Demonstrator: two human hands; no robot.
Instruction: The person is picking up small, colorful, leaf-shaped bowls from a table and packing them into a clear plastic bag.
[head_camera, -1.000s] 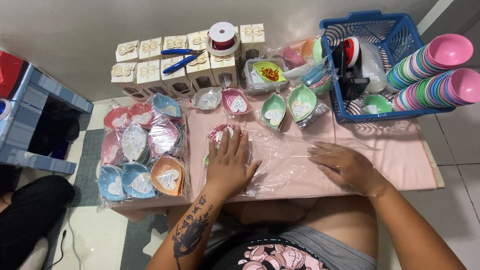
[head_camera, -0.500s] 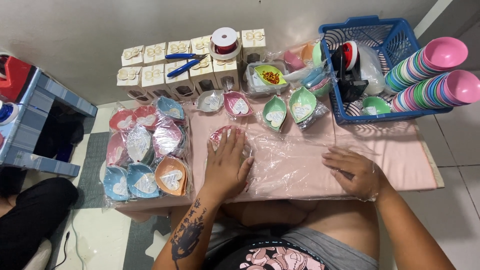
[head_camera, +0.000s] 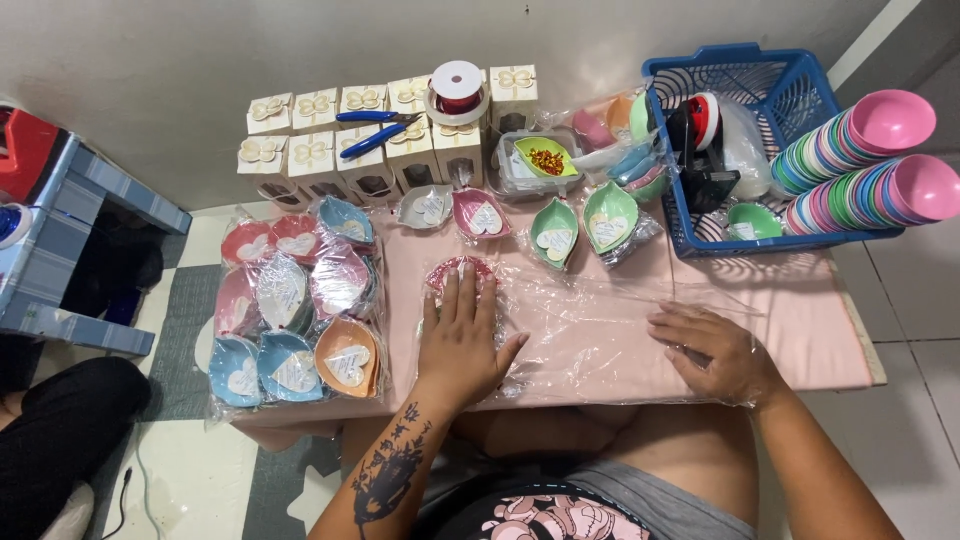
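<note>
My left hand (head_camera: 462, 335) lies flat, fingers spread, on a clear plastic sheet (head_camera: 590, 325) spread over the pink table (head_camera: 830, 330). Its fingertips rest over a red leaf-shaped dish (head_camera: 455, 270) under the sheet. My right hand (head_camera: 715, 350) presses palm down on the same sheet farther right, fingers pointing left. Neither hand grips anything.
A pile of wrapped leaf-shaped dishes (head_camera: 295, 300) sits at the left. Grey, pink and green dishes (head_camera: 555, 230) line the middle. Small white boxes (head_camera: 385, 135) with blue pliers (head_camera: 378, 128) and a ribbon spool (head_camera: 457, 88) stand behind. A blue basket (head_camera: 760, 75) and stacked coloured bowls (head_camera: 860, 165) are at right.
My right hand has slid toward me and a little right along the plastic sheet. My left hand stays flat over the red dish.
</note>
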